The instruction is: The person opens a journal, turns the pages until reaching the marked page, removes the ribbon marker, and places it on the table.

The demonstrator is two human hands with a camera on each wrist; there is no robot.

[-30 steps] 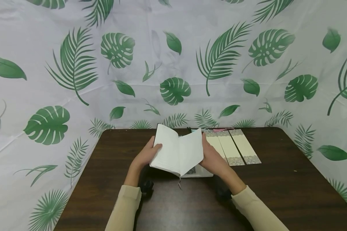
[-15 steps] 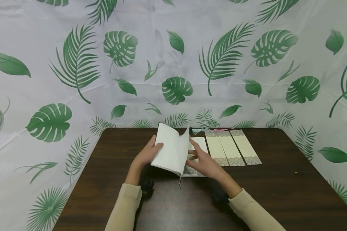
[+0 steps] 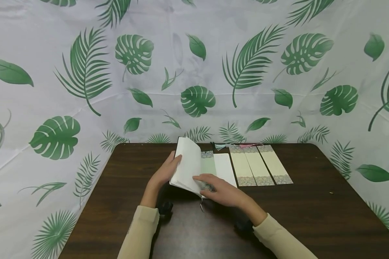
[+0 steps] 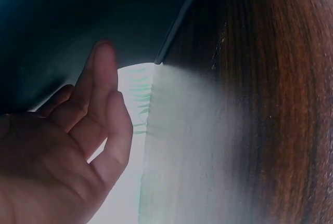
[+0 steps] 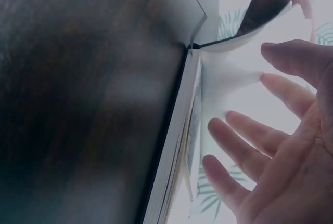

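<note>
An open notebook with blank white pages (image 3: 187, 163) and a dark cover (image 4: 130, 5) is at the middle of the table. My left hand (image 3: 164, 172) grips its raised left side, thumb on the page edge and fingers behind the cover. On the flat right-hand page lies a pale green bookmark (image 3: 209, 164) with patterned ends, its lower part partly covered by my right hand (image 3: 226, 193). In the right wrist view, that hand's fingers (image 5: 244, 146) are spread near the raised pages; whether a fingertip touches the paper I cannot tell. A thin ribbon (image 3: 201, 207) hangs from the spine.
Several cream bookmarks with patterned ends, one of them here (image 3: 275, 164), lie right of the notebook. Pale blue (image 3: 221, 146) and pink tassels (image 3: 246, 146) are at their far ends. A leaf-print cloth (image 3: 194, 72) hangs behind the dark wooden table (image 3: 311, 216).
The right hand has left the right edge of the leaves and moved left to the spine. Those leaves have turned over to the left, uncovering the green bookmark. The left hand keeps its grip.
</note>
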